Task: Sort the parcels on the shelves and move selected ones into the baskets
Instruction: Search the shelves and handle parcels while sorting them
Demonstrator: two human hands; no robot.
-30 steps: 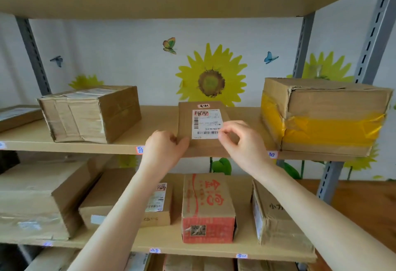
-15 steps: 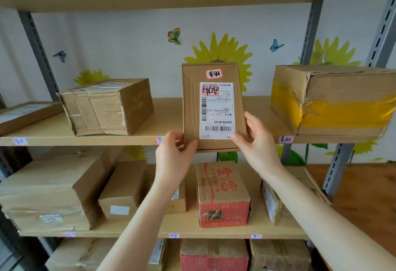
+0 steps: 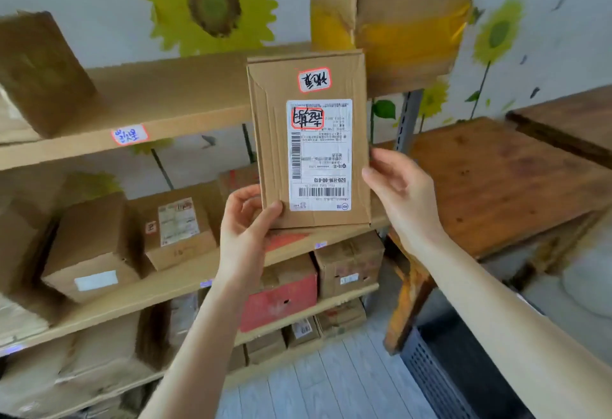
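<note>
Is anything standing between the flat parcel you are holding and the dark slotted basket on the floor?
Nothing visible does. Left hand and right hand hold the flat parcel clear of the shelves; only open air lies toward the dark slotted basket beside the table leg.

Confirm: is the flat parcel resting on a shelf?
No, the left hand and right hand hold the flat parcel upright in front of the shelves.

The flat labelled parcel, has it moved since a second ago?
Yes. The flat parcel lay on the upper shelf; now left hand and right hand hold it upright, out in front of the shelf edge.
</note>
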